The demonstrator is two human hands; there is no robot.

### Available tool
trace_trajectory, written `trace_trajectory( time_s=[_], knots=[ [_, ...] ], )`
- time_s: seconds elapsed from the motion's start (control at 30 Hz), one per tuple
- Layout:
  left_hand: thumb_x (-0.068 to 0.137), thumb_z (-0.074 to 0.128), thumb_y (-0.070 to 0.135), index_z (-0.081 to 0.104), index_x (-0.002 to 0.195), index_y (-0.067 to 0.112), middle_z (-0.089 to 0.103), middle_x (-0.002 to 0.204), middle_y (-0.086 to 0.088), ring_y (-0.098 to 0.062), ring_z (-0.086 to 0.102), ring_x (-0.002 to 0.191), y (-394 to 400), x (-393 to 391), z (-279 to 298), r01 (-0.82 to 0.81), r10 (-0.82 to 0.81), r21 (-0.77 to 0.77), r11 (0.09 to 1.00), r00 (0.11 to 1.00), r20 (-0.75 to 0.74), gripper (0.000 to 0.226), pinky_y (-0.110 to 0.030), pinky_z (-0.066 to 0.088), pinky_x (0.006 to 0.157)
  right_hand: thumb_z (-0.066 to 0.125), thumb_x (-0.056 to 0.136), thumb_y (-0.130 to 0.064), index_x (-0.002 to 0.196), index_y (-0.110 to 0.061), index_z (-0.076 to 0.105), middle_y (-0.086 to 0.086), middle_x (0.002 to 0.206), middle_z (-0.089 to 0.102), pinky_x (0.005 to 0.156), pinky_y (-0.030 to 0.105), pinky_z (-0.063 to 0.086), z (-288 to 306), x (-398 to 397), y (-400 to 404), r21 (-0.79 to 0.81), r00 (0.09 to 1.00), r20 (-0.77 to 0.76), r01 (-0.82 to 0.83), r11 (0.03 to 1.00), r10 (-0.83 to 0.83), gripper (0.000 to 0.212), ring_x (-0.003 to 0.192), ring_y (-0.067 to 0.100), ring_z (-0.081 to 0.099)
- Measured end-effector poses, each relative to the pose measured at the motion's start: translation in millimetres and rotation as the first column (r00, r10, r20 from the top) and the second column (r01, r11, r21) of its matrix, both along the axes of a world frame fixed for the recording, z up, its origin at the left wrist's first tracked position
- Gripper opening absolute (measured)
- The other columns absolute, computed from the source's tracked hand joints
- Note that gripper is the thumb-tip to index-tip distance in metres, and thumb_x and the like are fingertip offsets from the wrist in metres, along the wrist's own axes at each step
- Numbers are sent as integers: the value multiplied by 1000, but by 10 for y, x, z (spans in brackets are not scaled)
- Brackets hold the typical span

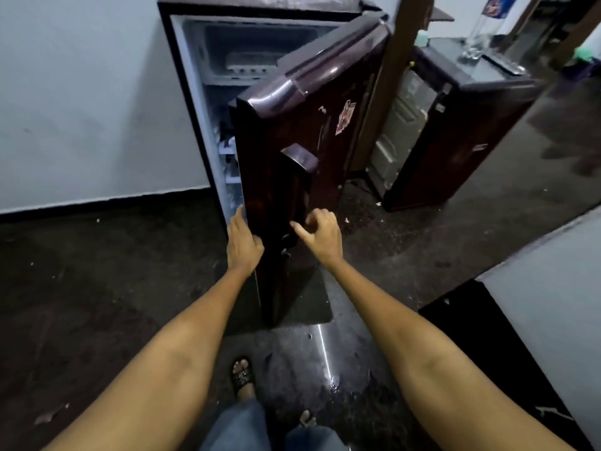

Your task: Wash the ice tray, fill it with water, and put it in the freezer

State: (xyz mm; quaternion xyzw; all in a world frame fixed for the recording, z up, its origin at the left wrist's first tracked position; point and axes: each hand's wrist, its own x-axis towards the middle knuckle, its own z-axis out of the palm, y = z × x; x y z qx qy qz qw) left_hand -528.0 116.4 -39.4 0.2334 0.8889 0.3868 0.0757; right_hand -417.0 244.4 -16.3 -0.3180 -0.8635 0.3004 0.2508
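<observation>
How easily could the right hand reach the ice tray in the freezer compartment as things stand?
Probably not directly. The right hand is on the outer side of the half-open fridge door, which stands between it and the ice tray up in the freezer compartment.
</observation>
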Motion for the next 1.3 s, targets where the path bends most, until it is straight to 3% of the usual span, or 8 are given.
trace_trajectory(
  time_s=[0.1, 0.17, 0.27, 0.43, 0.77, 1.0, 1.13, 1.3],
  knots=[
    [87, 55, 5, 15, 150, 6, 31, 147, -17, -31, 32, 136, -138, -268, 14, 7, -10, -53, 999, 998, -55, 75, -43, 40, 104, 73, 78, -38, 112, -8, 54, 6, 103, 62, 79, 29, 47, 77, -482, -90, -82, 996, 4, -86, 993, 87, 49, 97, 18, 56],
    [87, 55, 5, 12, 151, 7, 29, 149, -15, -31, 31, 137, -161, -480, 40, 10, -15, -99, 995, 998, -55, 77, -43, 41, 104, 71, 80, -33, 121, -7, 49, 9, 108, 64, 82, 32, 52, 134, -825, -143, -94, 985, 37, -166, 982, 171, 53, 100, 20, 60],
    [86, 55, -2, 10, 152, 5, 26, 152, -14, -32, 31, 137, -122, -856, 98, -10, -2, -178, 984, 998, -66, 80, -42, 41, 105, 71, 81, -28, 118, -4, 50, 15, 104, 67, 82, 40, 55, 211, -1339, -185, -120, 974, 84, -200, 972, 211, 50, 91, 23, 65],
    [85, 56, -5, 7, 152, 7, 23, 155, -13, -33, 30, 138, 56, -1611, 218, -38, 38, -237, 971, 999, -3, 84, -43, 39, 108, 69, 83, -26, 117, 2, 49, 20, 109, 64, 87, 38, 52, 232, -2117, -192, -115, 959, 153, -222, 968, 238, 48, 102, 32, 63],
    [81, 58, -5, 16, 150, 11, 37, 145, -15, -34, 38, 133, 373, -2879, 269, 58, -41, -270, 961, 997, 66, 82, -46, 42, 104, 64, 88, -19, 124, 4, 44, 21, 114, 63, 89, 41, 53, 278, -3357, -98, -190, 967, 216, -97, 977, 138, 47, 107, 33, 62],
    [83, 59, -2, 9, 152, 12, 36, 148, -14, -35, 39, 133, 535, -3286, 210, 110, -80, -242, 964, 988, 132, 87, -47, 42, 104, 65, 87, -18, 124, 3, 45, 18, 112, 64, 86, 38, 54, 281, -3815, 31, -162, 966, 244, -50, 985, 89, 47, 105, 30, 64],
    [83, 59, -4, 0, 154, 15, 26, 154, -10, -36, 31, 137, 553, -3334, 174, 91, -57, -256, 962, 989, 139, 94, -46, 39, 108, 65, 86, -25, 124, 1, 45, 16, 113, 64, 82, 38, 54, 229, -3857, 46, -81, 954, 294, -35, 996, 58, 50, 103, 29, 65],
    [84, 53, -5, 11, 153, 16, 26, 156, -4, -31, 28, 138, 470, -3215, 189, 81, -49, -259, 963, 991, 127, 84, -45, 38, 108, 61, 89, -29, 122, -3, 43, 15, 115, 62, 77, 41, 52, 170, -3811, 13, -62, 951, 306, -22, 998, 40, 46, 102, 30, 64]
  ],
)
